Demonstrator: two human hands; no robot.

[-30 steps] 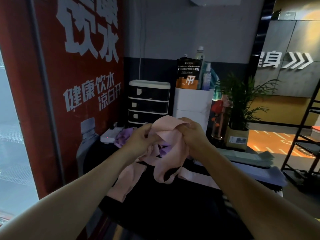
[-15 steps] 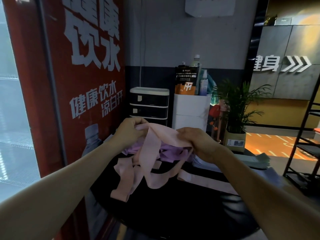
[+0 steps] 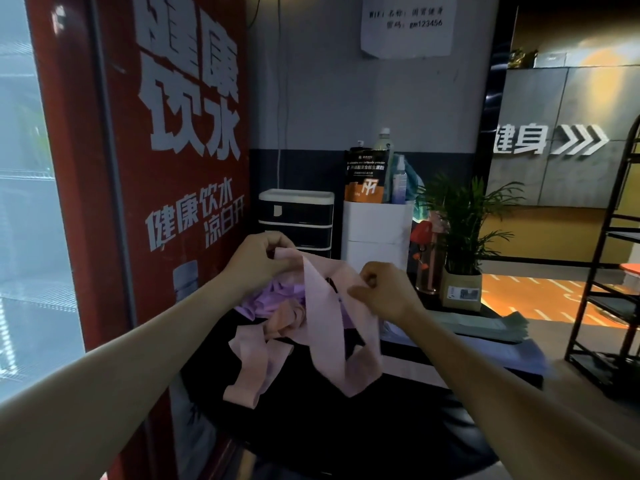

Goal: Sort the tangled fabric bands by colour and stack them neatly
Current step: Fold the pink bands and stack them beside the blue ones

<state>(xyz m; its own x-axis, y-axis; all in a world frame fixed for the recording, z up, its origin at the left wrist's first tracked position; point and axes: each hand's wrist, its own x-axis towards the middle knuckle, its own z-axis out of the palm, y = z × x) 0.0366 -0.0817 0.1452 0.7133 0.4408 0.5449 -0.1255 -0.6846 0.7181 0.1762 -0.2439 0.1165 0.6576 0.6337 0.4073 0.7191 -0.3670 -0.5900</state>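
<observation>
2 hands pinch the pink band [image 3: 341,327]: left hand [image 3: 258,261] and right hand [image 3: 384,292] hold its top, so its loop hangs over the purple bands [image 3: 273,299].

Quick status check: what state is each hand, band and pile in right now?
left hand: grips the pink band's end
right hand: pinches the same band
pink band: lifted, loop hanging, twisted
purple bands: tangled heap on the table
peach bands: loose, unsorted
green stack: laid flat
drawer unit: drawers closed
</observation>
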